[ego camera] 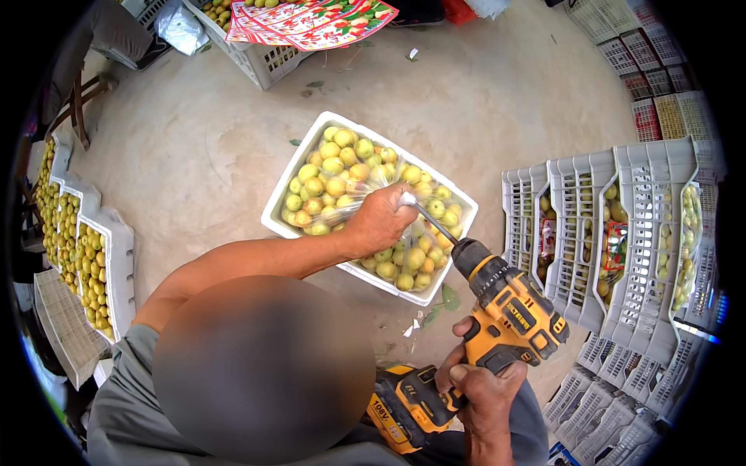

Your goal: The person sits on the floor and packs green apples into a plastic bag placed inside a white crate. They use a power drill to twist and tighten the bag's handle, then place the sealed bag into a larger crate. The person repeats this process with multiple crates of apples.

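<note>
A white foam crate (278, 192) on the floor in front of me is full of yellow-green round fruit (335, 166) under a clear plastic bag (364, 185). Over the crate's middle, my left hand (384, 216) grips the bag's gathered neck. A twisted white tuft of plastic (408, 199) sticks out of that fist, with the tip of a long bit (436, 222) at it. My right hand (486, 381) is wrapped around the handle of a yellow and black cordless drill (513, 314), which points up and left towards the tuft.
Grey plastic crates of fruit (641, 244) are stacked at right. More foam crates of fruit (111, 256) stand at left. Printed sheets (309, 23) lie on a crate (256, 64) at the top. A wooden stool (78, 105) and another person's leg (119, 35) are at upper left.
</note>
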The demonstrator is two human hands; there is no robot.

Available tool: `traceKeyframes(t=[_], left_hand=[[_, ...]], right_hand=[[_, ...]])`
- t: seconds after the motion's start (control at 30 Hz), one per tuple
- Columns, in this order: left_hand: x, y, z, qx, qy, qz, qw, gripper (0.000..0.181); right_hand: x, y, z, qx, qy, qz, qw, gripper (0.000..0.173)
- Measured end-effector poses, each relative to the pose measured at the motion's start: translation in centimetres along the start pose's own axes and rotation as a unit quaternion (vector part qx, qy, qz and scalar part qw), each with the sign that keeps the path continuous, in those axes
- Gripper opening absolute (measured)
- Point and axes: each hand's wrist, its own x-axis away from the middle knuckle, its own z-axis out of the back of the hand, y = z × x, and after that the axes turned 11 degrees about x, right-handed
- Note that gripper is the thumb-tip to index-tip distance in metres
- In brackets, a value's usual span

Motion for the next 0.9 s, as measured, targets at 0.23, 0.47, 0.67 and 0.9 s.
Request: traceKeyframes(t=[0.23, 0.47, 0.67, 0.9], left_hand=[[0.2, -0.6, 0.0, -0.038, 0.029, -0.041, 0.998, 0.023], [0.8, -1.0, 0.4, -0.021, 0.012, -0.050, 0.998, 0.010], [0.9, -0.5, 0.7, -0.024, -0.015, -0.051, 0.998, 0.012], [0.6, 0.5, 0.8, -0.010, -0.054, -0.050, 0.997, 0.013]], right_hand=[[-0.4, -1.4, 0.6, 0.069, -0.001, -0.007, 0.998, 0.053], [-0.2, -5.1, 0.6, 0.107, -0.028, -0.005, 0.994, 0.055], [-0.8, -6.0, 1.2, 0.187, -0.042, 0.010, 0.981, 0.053], [-1.5, -9.6, 1.7, 0.315, -0.066, -0.009, 0.947, 0.049]])
